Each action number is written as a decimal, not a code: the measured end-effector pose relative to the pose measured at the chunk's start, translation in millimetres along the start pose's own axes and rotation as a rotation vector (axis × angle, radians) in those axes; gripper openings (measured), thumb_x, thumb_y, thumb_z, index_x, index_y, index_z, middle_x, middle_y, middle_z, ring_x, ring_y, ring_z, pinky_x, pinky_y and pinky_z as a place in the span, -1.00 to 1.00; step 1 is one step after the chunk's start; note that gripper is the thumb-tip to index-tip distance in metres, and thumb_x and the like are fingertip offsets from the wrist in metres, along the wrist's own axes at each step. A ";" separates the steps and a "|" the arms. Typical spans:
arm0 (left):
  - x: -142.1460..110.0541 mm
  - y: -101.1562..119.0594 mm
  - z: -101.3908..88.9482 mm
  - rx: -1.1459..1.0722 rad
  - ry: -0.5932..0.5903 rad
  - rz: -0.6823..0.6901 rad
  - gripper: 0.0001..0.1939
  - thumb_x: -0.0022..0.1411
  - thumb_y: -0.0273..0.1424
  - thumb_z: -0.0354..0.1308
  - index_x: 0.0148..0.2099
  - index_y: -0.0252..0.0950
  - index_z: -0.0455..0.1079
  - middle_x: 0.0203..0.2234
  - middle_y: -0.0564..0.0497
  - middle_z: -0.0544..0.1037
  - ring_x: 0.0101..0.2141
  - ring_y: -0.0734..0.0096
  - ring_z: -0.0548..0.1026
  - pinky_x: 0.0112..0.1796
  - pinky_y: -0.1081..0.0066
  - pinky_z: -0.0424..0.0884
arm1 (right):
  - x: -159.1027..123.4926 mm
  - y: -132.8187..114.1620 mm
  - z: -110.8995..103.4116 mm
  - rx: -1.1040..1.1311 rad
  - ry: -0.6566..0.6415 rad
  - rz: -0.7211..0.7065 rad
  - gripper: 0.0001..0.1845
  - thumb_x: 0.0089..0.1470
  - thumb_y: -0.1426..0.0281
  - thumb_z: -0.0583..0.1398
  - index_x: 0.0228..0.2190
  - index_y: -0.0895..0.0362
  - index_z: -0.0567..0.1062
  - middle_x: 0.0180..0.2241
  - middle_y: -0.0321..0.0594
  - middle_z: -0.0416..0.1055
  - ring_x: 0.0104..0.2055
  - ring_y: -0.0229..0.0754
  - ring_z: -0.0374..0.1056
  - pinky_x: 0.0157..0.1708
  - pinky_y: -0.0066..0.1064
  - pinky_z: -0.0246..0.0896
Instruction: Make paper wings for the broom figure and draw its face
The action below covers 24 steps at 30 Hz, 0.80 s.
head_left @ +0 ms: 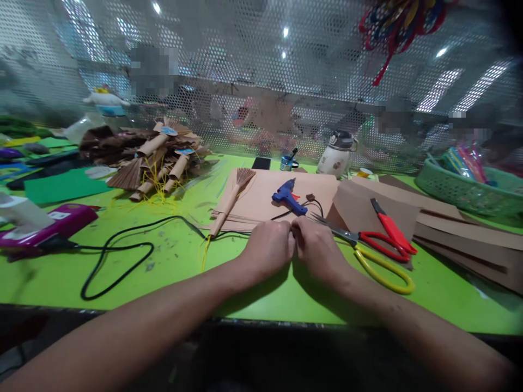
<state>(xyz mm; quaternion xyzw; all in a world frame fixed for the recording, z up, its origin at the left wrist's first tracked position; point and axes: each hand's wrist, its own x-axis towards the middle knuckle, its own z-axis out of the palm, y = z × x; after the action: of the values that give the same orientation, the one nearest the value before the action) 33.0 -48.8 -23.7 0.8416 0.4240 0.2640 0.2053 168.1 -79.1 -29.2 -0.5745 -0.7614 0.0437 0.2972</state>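
Both hands are in view at the near middle of the table (261, 305). The left hand (269, 247) and right hand (314, 245) have their fingers curled inward and their knuckles brought together; whether anything is pinched between them cannot be determined.

Nearest to them is a blue glue gun (286, 196), resting on pale brown paper sheets (253, 188) just beyond the hands. A paper roll with a pleated fan end (229, 202) lies tilted on the left part of the sheets.

Handling, in judgement: the glue gun should be light and rigid, best taken by its handle, clear of the nozzle, which may be hot. The sheets should be light, flexible and prone to creasing; hold by the edges. The roll should be very light and crushable; hold by the tube, not the pleats.

Count: one glue gun; one loose roll; one pair of scissors (352, 237) with one red and one yellow handle loop, right of the hands; one red-handled cutter (394, 231) beside it; one bottle (334, 158), far side; one green basket (449, 188), far right. The pile of rolls (153, 158) at left shows at least three tubes and two blue labels (168, 130); sheets overlap and cannot be counted.
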 end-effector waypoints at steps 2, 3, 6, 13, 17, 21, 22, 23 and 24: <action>2.0 -2.4 -3.2 -0.086 -0.012 -0.008 -0.78 0.15 -0.45 -0.02 -0.48 -0.30 0.39 -0.60 -0.07 0.46 -0.55 0.31 0.36 -0.43 0.36 0.19 | 1.0 3.0 -2.1 0.081 0.030 -0.005 -0.84 0.09 0.55 0.02 -0.40 0.17 0.38 -0.43 -0.14 0.39 -0.42 -0.17 0.26 -0.38 -0.33 0.09; 3.2 -3.5 -4.7 -0.135 -0.025 -0.014 -0.77 0.15 -0.45 -0.02 -0.51 -0.29 0.37 -0.63 -0.05 0.45 -0.57 0.34 0.36 -0.46 0.38 0.19 | 1.9 5.2 -3.8 0.128 0.045 -0.002 -0.86 0.11 0.52 0.04 -0.37 0.17 0.39 -0.45 -0.17 0.39 -0.42 -0.19 0.27 -0.37 -0.34 0.12; 6.6 -6.0 -7.3 -0.291 -0.075 -0.033 -0.74 0.19 -0.38 -0.02 -0.52 -0.30 0.35 -0.66 0.00 0.45 -0.61 0.39 0.38 -0.52 0.45 0.20 | 5.2 14.2 -10.1 0.285 0.081 0.024 -0.80 0.12 0.43 0.11 -0.18 0.17 0.36 -0.51 -0.29 0.38 -0.47 -0.23 0.31 -0.42 -0.38 0.20; 10.0 -5.8 -5.3 -0.615 -0.140 -0.095 -0.76 0.24 -0.30 -0.05 -0.40 -0.34 0.29 -0.59 -0.01 0.48 -0.59 0.45 0.43 -0.53 0.49 0.33 | 6.2 24.3 -16.6 0.554 0.110 0.052 -0.79 0.13 0.29 0.13 -0.28 0.19 0.41 -0.41 -0.19 0.45 -0.41 -0.21 0.40 -0.47 -0.40 0.34; 9.6 -3.1 -6.7 -0.787 -0.174 -0.198 -0.75 0.24 -0.25 0.03 -0.35 -0.36 0.32 -0.57 -0.02 0.47 -0.60 0.48 0.42 -0.57 0.52 0.29 | 1.7 17.2 -16.5 0.556 0.170 0.022 -0.85 0.12 0.38 0.14 -0.26 0.18 0.43 -0.31 -0.13 0.44 -0.29 -0.17 0.40 -0.26 -0.28 0.36; 8.5 -2.0 -6.6 -0.813 -0.159 -0.216 -0.75 0.25 -0.27 0.04 -0.34 -0.37 0.34 -0.58 -0.01 0.46 -0.63 0.53 0.39 -0.62 0.57 0.24 | -1.9 14.6 -16.5 0.337 0.268 -0.180 -0.80 0.12 0.52 0.11 -0.19 0.18 0.42 -0.26 -0.07 0.40 -0.19 -0.10 0.35 -0.18 -0.21 0.32; 8.2 -1.9 -6.3 -0.824 -0.155 -0.230 -0.76 0.25 -0.27 0.05 -0.33 -0.36 0.34 -0.58 0.00 0.46 -0.64 0.56 0.37 -0.64 0.59 0.21 | -2.5 14.8 -16.3 0.282 0.289 -0.243 -0.76 0.12 0.55 0.10 -0.15 0.18 0.41 -0.25 -0.06 0.40 -0.18 -0.09 0.34 -0.18 -0.20 0.31; 7.9 -1.9 -6.0 -0.845 -0.153 -0.249 -0.77 0.24 -0.28 0.06 -0.33 -0.36 0.34 -0.59 0.00 0.45 -0.64 0.57 0.36 -0.65 0.60 0.18 | -2.9 15.2 -15.9 0.244 0.305 -0.292 -0.71 0.11 0.58 0.09 -0.11 0.18 0.40 -0.24 -0.05 0.40 -0.17 -0.09 0.33 -0.17 -0.19 0.31; 7.7 -1.7 -5.7 -0.872 -0.152 -0.267 -0.78 0.24 -0.29 0.06 -0.33 -0.36 0.34 -0.59 0.01 0.45 -0.65 0.59 0.35 -0.66 0.61 0.17 | -3.3 15.6 -15.4 0.217 0.314 -0.330 -0.66 0.11 0.60 0.09 -0.07 0.18 0.38 -0.23 -0.04 0.39 -0.16 -0.09 0.32 -0.17 -0.19 0.31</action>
<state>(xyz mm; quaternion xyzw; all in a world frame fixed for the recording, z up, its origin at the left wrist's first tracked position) 32.3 -40.8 -18.2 0.6316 0.3619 0.3264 0.6029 189.6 -81.1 -24.2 -0.4070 -0.7802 -0.0135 0.4748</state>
